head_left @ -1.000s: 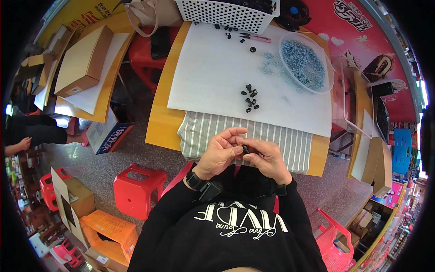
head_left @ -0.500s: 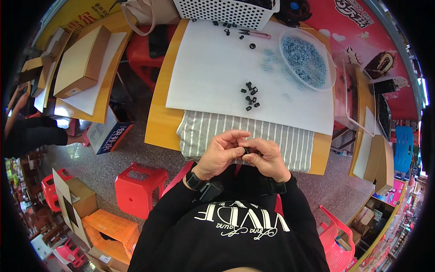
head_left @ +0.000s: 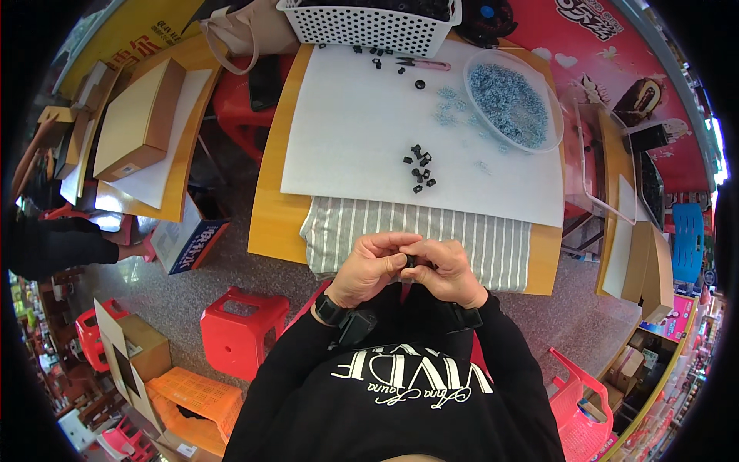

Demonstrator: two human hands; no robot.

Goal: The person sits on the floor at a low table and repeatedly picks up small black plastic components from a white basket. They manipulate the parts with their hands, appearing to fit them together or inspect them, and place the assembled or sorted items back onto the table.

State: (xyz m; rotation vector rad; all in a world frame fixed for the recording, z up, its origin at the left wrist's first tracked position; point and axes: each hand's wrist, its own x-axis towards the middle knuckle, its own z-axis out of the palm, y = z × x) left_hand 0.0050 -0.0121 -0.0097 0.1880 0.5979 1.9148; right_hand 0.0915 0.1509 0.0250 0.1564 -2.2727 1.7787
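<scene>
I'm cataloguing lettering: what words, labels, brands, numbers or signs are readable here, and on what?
I won't copy wording, only place it.
Black sweatshirt: large white letters, smaller white script.
Yellow sign: red and black lettering.
Red poster: white, dark-edged characters.
Blue-and-white box: bold characters.
Large cardboard box: label too small to read.
Shelf goods at right: too small and blurred to read.

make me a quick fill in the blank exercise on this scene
The left hand and right hand hold a small part coloured ____.
The striped cloth is grey and ____.
The small pieces in the round tub are ____.
The snips lie to the tub's ____.

Missing words: black, white, blue, left.
</scene>
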